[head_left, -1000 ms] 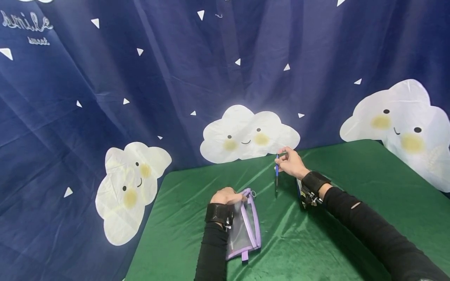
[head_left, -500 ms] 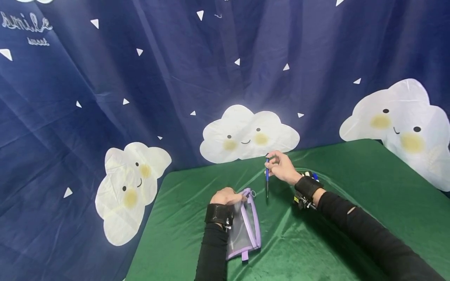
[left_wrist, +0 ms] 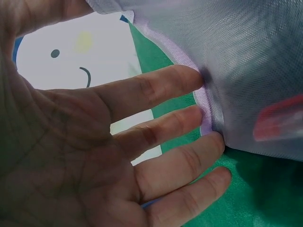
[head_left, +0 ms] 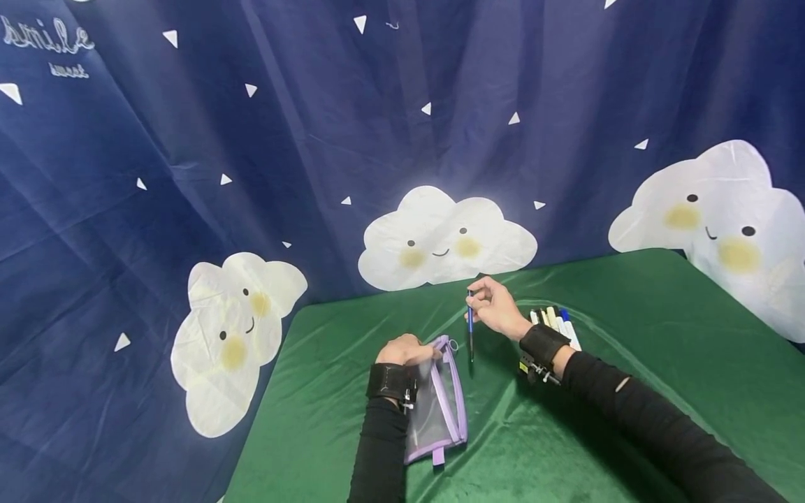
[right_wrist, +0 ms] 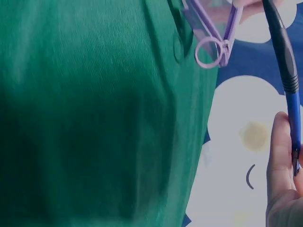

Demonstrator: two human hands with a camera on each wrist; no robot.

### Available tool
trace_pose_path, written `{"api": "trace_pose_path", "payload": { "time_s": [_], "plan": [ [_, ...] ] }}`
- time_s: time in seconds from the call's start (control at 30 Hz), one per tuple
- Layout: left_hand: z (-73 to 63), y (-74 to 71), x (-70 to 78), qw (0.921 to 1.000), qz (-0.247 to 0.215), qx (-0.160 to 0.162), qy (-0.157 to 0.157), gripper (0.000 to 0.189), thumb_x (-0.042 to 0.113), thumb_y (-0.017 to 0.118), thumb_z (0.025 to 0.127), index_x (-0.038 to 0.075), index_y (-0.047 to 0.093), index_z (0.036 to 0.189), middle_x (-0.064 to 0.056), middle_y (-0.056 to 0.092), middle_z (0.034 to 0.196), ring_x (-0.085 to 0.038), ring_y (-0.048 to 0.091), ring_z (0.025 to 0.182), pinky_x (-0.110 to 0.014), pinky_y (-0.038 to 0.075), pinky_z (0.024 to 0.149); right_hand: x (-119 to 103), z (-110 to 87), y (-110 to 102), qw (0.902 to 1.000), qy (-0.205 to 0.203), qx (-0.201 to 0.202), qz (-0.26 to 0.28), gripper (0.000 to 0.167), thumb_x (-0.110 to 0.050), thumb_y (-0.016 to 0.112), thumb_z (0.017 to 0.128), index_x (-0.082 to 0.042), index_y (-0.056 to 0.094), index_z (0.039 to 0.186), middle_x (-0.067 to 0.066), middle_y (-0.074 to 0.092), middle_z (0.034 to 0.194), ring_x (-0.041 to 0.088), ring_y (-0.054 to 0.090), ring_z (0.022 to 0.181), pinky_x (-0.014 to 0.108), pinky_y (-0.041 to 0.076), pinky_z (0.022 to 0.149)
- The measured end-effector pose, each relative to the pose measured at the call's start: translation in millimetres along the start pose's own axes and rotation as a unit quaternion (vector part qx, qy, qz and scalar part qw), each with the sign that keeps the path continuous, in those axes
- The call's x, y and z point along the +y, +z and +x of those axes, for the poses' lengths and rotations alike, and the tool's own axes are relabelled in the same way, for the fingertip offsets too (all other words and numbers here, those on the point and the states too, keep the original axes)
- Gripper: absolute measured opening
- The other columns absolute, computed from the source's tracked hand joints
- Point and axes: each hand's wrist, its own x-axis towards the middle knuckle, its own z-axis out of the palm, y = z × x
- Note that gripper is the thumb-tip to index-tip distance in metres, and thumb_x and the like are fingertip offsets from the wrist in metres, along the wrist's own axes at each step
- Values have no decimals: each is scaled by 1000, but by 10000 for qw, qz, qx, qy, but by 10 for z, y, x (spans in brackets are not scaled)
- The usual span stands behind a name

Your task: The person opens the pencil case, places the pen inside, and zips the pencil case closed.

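A lavender-trimmed mesh pencil case lies on the green cloth, its zip side gaping toward the right. My left hand holds its far end, thumb over the edge at the opening. In the left wrist view the other fingers stretch against the mesh from outside, and a red-ended item shows through it. To the right of the case, my right hand pinches a blue pen by its upper end. The pen hangs nearly upright, dark grip downward, close to the case's zip ring.
Several markers with white, yellow, black and blue parts lie side by side beyond my right wrist, partly hidden by it. Behind the green cloth hangs a dark blue curtain printed with clouds.
My right hand has moved left and slightly nearer with the pen, toward the pencil case. More of the markers shows behind the wrist. The left hand and case stay put.
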Motion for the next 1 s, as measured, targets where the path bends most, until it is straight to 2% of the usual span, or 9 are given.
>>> {"api": "trace_pose_path", "payload": {
  "time_s": [0.1, 0.27, 0.37, 0.53, 0.8, 1.0],
  "plan": [
    [-9, 4, 0, 10000, -54, 1, -18, 60, 58, 68, 78, 7, 75, 109, -15, 72, 121, -35, 68, 107, -49, 55, 92, 11, -34, 58, 10000, 84, -3, 34, 30, -6, 56, 102, 1, 49, 131, 24, 63, 104, 24, 75, 83, 50, 61, 83],
    [-21, 11, 1, 9999, -110, -25, -8, 57, 57, 69, 77, 8, 76, 105, -14, 72, 118, -33, 69, 104, -49, 56, 90, 21, -88, 133, 9998, 153, -119, 97, 31, -6, 54, 103, 2, 47, 132, 26, 61, 106, 26, 75, 85, 49, 61, 83],
    [-11, 10, 3, 10000, -53, -28, -20, 59, 57, 68, 77, 8, 75, 109, -14, 72, 121, -34, 68, 106, -49, 55, 91, 0, -111, 186, 9993, 235, -64, 274, 30, -4, 55, 102, 3, 47, 131, 25, 60, 104, 28, 75, 85, 49, 62, 82],
    [4, 15, 3, 10000, -8, -37, -74, 61, 57, 67, 77, 7, 74, 113, -15, 70, 125, -36, 67, 110, -50, 55, 93, -6, -166, 303, 9968, 555, 60, 579, 29, -1, 56, 101, 4, 48, 128, 16, 57, 97, 25, 75, 83, 49, 62, 81],
    [-43, 4, 26, 10000, -63, 2, -15, 51, 56, 68, 78, 10, 75, 97, -11, 71, 114, -32, 67, 100, -47, 55, 88, 31, -241, 430, 9958, 731, 121, 532, 31, 1, 59, 98, 8, 49, 127, 13, 55, 94, 20, 74, 81, 43, 64, 74],
    [-25, -13, 29, 10000, 8, 10, -25, 50, 56, 68, 78, 10, 74, 95, -11, 71, 112, -31, 66, 98, -47, 55, 87, 33, -260, 498, 9946, 811, 111, 638, 30, 1, 60, 98, 9, 50, 126, 12, 57, 91, 18, 73, 74, 40, 64, 72]
  ]
}}
